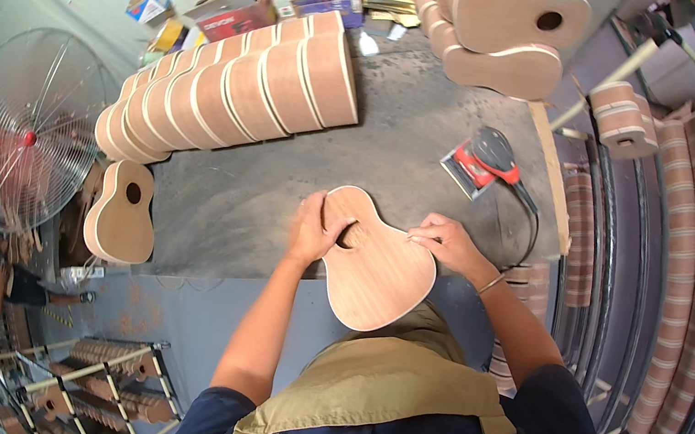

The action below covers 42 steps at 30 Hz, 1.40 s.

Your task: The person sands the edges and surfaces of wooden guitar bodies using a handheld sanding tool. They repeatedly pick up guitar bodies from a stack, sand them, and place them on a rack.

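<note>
An unfinished ukulele body [378, 283] of pale wood with light edging lies tilted across the bench's near edge, against my apron [384, 377]. My left hand [314, 228] grips its upper end, the thumb reaching over the top to the sound hole. At the opposite edge, by the waist, my right hand [447, 242] is closed, with fingertips pinched together against the rim. Whatever sits between those fingertips is too small to make out. Beyond my right hand, a red and black electric sander [486, 160] rests on the bench, its cord trailing toward me.
A long row of ukulele bodies [231, 85] stands on the bench [230, 196] at the far left, with one more body [123, 215] near the left corner. Others are stacked far right [512, 23]. A large fan [29, 133] stands left; racks [609, 263] line the right.
</note>
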### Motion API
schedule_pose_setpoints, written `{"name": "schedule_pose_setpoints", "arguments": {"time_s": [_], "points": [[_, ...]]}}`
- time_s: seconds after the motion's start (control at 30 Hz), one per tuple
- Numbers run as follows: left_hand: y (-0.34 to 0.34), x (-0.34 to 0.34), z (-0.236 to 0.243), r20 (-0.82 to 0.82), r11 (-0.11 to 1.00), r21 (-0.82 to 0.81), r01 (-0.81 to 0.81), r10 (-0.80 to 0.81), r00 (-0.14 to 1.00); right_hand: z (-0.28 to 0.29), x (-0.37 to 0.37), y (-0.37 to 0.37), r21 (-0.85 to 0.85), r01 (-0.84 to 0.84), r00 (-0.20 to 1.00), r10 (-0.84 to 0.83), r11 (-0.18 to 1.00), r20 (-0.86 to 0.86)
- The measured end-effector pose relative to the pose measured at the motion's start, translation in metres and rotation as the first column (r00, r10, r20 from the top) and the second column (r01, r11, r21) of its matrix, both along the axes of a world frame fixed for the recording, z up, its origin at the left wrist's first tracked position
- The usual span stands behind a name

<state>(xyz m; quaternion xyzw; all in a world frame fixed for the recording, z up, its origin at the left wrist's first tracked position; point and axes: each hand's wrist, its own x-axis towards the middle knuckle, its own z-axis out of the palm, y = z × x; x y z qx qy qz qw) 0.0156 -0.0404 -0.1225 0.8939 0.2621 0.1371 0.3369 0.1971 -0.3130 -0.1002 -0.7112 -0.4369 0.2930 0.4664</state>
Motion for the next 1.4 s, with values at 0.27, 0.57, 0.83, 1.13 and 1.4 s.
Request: {"name": "schedule_pose_setpoints", "arguments": {"time_s": [0.27, 0.57, 0.83, 1.13, 1.4], "points": [[0.002, 0.004, 0.0, 0.035, 0.997, 0.039, 0.064, -0.066, 0.997, -0.008, -0.154, -0.055, 0.176, 0.697, 0.702, -0.711, 0.695, 0.025], [-0.02, -0.045, 0.062, -0.22, 0.839, 0.418, 0.349, -0.279, 0.935, -0.015, 0.013, -0.02, 0.039, 0.2, 0.975, -0.203, 0.979, 0.09], [-0.024, -0.046, 0.034, -0.304, 0.894, 0.074, 0.442, -0.402, 0.864, -0.005, 0.068, 0.069, 0.004, -0.186, 0.969, 0.183, 0.983, 0.164], [-0.03, -0.054, 0.029, -0.227, 0.905, 0.149, 0.399, -0.362, 0.904, -0.013, -0.025, -0.041, 0.048, 0.336, 0.938, -0.339, 0.941, 0.072], [-0.032, -0.051, 0.028, -0.153, 0.907, 0.186, 0.377, -0.352, 0.923, -0.01, -0.153, -0.051, 0.236, 0.779, 0.581, -0.81, 0.581, 0.076]]}}
